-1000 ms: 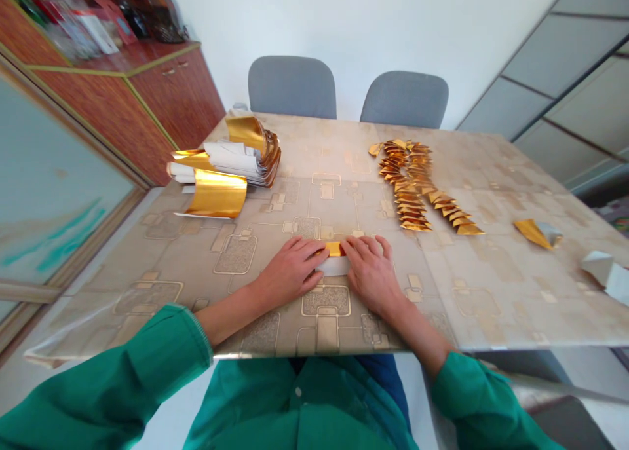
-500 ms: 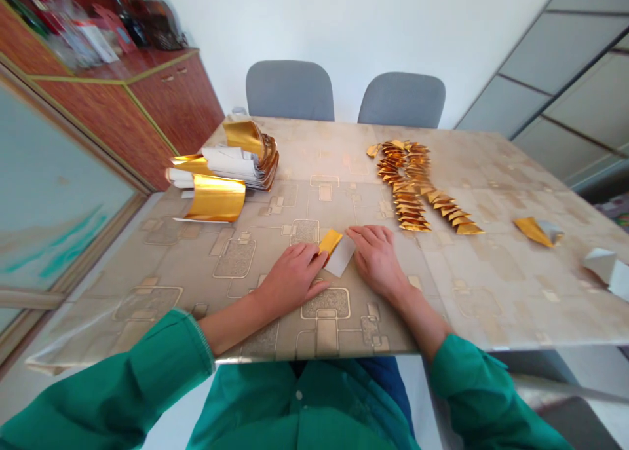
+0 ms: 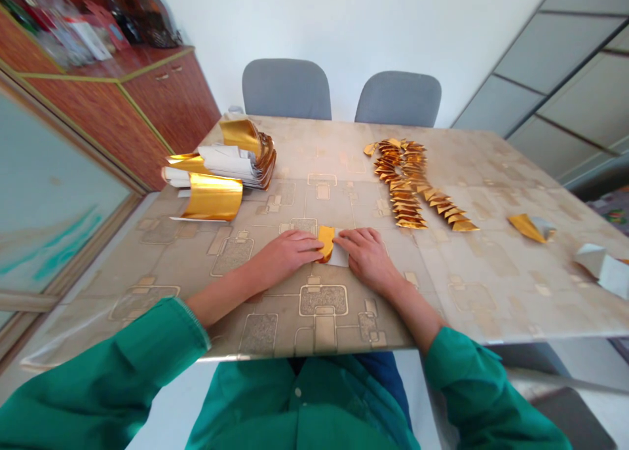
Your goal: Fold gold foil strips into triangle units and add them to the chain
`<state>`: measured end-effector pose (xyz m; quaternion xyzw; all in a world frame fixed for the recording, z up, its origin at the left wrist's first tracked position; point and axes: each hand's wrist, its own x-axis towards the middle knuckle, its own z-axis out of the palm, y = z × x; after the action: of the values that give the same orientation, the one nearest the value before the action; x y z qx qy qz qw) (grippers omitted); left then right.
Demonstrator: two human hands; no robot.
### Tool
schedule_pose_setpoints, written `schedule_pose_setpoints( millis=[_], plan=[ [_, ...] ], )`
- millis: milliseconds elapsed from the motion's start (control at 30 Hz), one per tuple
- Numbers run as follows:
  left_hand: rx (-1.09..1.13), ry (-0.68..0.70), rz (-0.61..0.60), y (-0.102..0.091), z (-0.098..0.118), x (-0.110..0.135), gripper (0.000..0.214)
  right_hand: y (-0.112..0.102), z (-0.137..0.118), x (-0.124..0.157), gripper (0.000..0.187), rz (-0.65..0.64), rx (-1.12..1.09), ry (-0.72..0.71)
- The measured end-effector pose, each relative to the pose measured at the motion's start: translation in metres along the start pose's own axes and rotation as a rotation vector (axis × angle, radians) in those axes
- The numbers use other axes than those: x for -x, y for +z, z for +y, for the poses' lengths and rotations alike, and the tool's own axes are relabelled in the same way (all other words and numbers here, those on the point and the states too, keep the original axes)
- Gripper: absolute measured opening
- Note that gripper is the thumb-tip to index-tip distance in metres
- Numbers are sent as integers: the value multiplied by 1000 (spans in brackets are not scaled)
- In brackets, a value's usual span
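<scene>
Low over the table's near middle, a small sheet of gold foil paper (image 3: 326,236) is partly folded, its white backing showing on the right. My left hand (image 3: 293,252) grips its gold folded end, fingers together. On the other side, my right hand (image 3: 366,253) has its fingertips at the fold's right edge, pressing the sheet. The thumbs and the undersides of the fingers are partly hidden. Beyond my right hand lie curving rows of folded gold paper pieces (image 3: 409,204). A stack of gold foil sheets (image 3: 216,198), white on the back, sits to the far left.
A patterned cloth covers the table (image 3: 289,325). Loose gold and white papers (image 3: 528,228) lie at the right, with a white folded piece (image 3: 612,274) near the edge. Two grey chairs (image 3: 287,88) stand behind, and a wooden cabinet (image 3: 171,86) at the left.
The paper between my hands has turned to lie more level with the table edge. My right fingers have moved left onto the gold fold, which now bends at its lower end.
</scene>
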<state>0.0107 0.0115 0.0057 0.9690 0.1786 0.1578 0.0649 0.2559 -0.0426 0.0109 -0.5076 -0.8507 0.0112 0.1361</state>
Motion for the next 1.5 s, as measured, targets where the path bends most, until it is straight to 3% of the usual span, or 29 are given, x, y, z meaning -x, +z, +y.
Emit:
schedule_pose_setpoints(
  millis=[133, 433, 633, 867, 1200, 1367, 1500],
  plan=[
    [113, 79, -40, -2, -17, -5, 33, 2, 1, 0, 48, 28, -7, -5],
    [-35, 96, 43, -2, -6, -13, 24, 1, -7, 3, 33, 252, -120, -76],
    [14, 98, 80, 4, -6, -13, 28, -2, -18, 4, 26, 122, -108, -260],
    [103, 88, 8, 1, -17, -12, 23, 3, -16, 6, 17, 103, -86, -103],
    [-68, 40, 30, 7, -6, -28, 29, 4, -15, 0, 24, 87, -134, -16],
    [-21, -69, 98, 13, 0, -27, 29, 4, -13, 4, 18, 76, -172, -17],
    [73, -169, 120, 13, 6, -27, 27, 5, -10, 7, 11, 110, -232, 84]
  ],
)
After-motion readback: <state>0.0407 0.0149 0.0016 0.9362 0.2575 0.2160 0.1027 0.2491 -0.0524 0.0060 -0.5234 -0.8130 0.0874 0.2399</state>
